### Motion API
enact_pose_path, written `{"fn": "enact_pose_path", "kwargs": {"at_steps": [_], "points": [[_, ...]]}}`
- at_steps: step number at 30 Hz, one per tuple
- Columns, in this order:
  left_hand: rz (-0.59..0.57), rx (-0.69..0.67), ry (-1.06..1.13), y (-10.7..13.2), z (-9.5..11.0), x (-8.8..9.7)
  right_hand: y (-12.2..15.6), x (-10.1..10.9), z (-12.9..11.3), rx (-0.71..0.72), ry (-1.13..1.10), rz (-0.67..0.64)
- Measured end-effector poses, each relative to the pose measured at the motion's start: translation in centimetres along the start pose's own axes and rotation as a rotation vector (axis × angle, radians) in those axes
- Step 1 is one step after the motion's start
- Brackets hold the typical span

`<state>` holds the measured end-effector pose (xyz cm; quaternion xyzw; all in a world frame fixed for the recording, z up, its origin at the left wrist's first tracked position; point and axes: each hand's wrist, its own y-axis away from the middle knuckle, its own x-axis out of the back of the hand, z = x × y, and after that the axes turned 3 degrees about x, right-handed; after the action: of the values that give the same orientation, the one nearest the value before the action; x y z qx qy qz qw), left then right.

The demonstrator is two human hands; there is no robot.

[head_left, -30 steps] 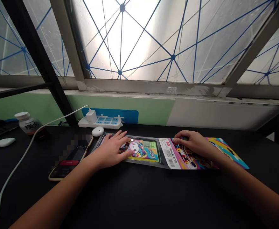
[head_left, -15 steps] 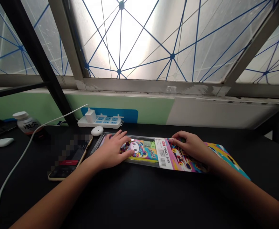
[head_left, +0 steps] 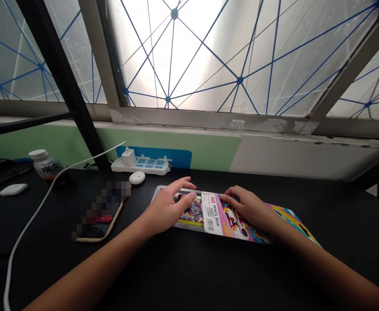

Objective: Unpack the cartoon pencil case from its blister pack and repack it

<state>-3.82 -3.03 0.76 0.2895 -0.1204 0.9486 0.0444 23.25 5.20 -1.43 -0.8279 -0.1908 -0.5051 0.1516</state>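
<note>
A clear plastic pencil box (head_left: 178,224) with brightly printed contents lies flat on the black desk. Its right part sits inside a colourful cardboard sleeve (head_left: 215,224), marked "PENCIL BOX" on a white label. Over the box's left end is my left hand (head_left: 168,207), its thumb and forefinger stretched out and apart; the other fingers are partly hidden. My right hand (head_left: 247,205) lies on the sleeve, fingers curled together and pinching near its far edge. Its palm and wrist cover part of the print.
Left of the box lies a partly blurred phone (head_left: 106,224), with a round white case (head_left: 137,177) beyond it. A power strip (head_left: 150,165) stands against the wall. A white cable (head_left: 30,220) crosses the left side near a bottle (head_left: 46,166) and a white mouse-like object (head_left: 13,189).
The pencil box has slid further right into the sleeve, so less of it shows. My left hand has moved right with it, and the sleeve now lies slightly further left. The view has shifted a little.
</note>
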Motion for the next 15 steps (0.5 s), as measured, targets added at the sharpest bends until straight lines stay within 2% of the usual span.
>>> {"fn": "enact_pose_path", "kwargs": {"at_steps": [5,9,12,15], "points": [[0.173,0.068,-0.033,-0.7,-1.8,1.0,0.6,2.4,1.6,0.042,-0.063,-0.178],[0.200,0.117,0.183,-1.0,-2.7,0.1,0.7,3.6,2.1,0.009,-0.036,-0.231],[0.235,0.129,0.295,-0.8,-2.6,-0.5,0.3,3.5,1.5,0.017,0.007,-0.231],[0.258,0.126,0.323,-0.7,-2.4,-0.5,-0.9,2.5,-0.6,0.056,0.077,-0.231]]}}
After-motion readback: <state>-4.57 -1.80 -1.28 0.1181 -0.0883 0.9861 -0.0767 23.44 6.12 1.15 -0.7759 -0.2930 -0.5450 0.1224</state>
